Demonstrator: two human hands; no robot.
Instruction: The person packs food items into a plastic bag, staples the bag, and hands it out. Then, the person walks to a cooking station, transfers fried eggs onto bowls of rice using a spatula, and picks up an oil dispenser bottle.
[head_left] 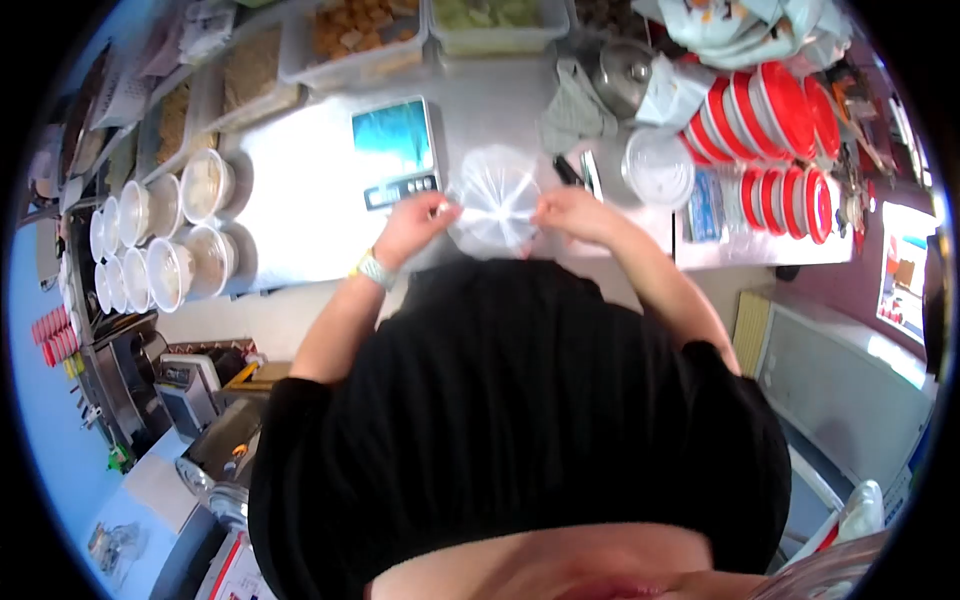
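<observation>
The left hand (412, 224) and right hand (580, 215) hold clear plastic film (496, 185), fingers pinched together, at its nine and three o'clock; a scale (391, 140) sits at ten.

- Left arm (337, 325) and right arm (675, 285) both reach forward, angled inward
- Left hand (412, 222) is curled and makes a pinch
- Right hand (575, 214) makes a similar pinch, facing the left one, apart from it
</observation>
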